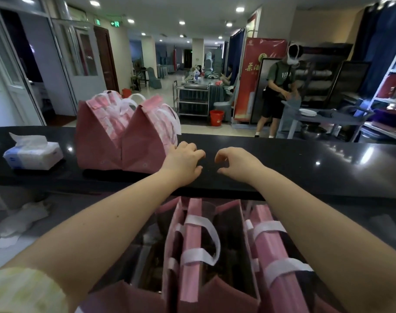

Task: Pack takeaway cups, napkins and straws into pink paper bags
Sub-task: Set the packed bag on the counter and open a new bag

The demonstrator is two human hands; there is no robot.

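Left hand (184, 159) and right hand (236, 162) are hovering over the black counter (305, 159), fingers loosely curled, holding nothing. The left is sitting just beside the pink bags (124, 141) standing far left. Judgement: the paper is light and easily crushed, so I'm favouring the white handles (167, 116).

Room, long hall, lit from above.
- Ceiling: white, with round recessed downlights (240, 9); green illuminated exit sign (115, 24) upper left.
- Left wall: pale metal-framed glazed doors (84, 55), then a dark brown wooden door (106, 57).
- Floor: pale glossy tiles (165, 91).
- Foreground: glossy black stone tabletop (305, 159), reflecting the lights.
- Mid-hall: stainless steel tiered trolley (191, 100); red plastic bucket (216, 117) on the floor just right of it.
- Right: tall red banner with gold characters (255, 71); dark blue curtains (382, 41); white metal shelving (393, 71); grey table bearing stacked white plates (307, 112); a standing person in a green T-shirt (278, 86).
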